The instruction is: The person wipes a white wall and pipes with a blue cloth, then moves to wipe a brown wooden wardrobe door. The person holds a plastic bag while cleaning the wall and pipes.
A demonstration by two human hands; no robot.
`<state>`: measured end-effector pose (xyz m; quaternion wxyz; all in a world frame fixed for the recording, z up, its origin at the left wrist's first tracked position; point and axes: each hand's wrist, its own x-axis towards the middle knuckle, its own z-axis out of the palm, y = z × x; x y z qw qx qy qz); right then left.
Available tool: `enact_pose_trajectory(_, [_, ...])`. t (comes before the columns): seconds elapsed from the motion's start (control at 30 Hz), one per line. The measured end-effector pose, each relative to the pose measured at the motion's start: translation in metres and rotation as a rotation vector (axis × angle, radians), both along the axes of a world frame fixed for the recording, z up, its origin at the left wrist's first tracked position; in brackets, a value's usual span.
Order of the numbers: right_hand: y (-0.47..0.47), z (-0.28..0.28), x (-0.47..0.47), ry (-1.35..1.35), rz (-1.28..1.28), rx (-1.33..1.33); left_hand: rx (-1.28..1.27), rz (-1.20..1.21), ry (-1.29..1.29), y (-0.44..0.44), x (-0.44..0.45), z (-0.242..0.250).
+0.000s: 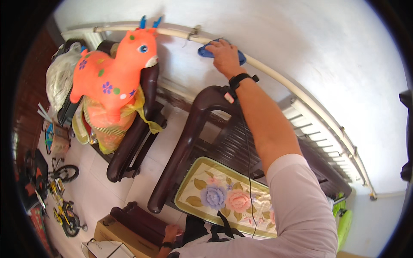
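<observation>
My right hand [225, 55] reaches far up to the wall, pressing a folded blue cloth [206, 51] onto a cream-coloured pipe [272, 72]. The fingers lie over the cloth, and a black strap with a small device circles that wrist. Down at the bottom, my left hand [172, 231] is near my body, beside a dark wooden furniture piece [142, 222]. A small pinkish thing shows at its fingers, but whether it is gripped is too small to tell.
Below my right arm stands a dark wooden bench [180, 154] with a flowered cushion [222, 196]. An orange inflatable deer [106, 74] rests on bags on a wooden chair [125, 161]. A radiator [309, 125], a child's bicycle [63, 206] and a cardboard box [125, 237] are around. A thin cable [248, 151] hangs along my arm.
</observation>
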<state>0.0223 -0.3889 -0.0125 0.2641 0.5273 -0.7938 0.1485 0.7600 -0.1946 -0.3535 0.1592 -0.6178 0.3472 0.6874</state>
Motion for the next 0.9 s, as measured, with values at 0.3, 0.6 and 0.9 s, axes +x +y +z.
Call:
enact_pose_trajectory(0.3, [0.201, -0.026, 0.024, -0.153, -0.172, -0.085, -0.084, -0.087, 0.13, -0.016, -0.061, 0.024])
enact_pose_trajectory(0.6, [0.488, -0.02, 0.035, -0.262, -0.47, -0.413, 0.031, -0.322, -0.058, 0.033, -0.056, 0.016])
enact_pose_trajectory(0.9, [0.69, 0.004, -0.051, -0.178, -1.079, -0.451, -0.089, -0.437, 0.116, 0.067, -0.105, 0.037])
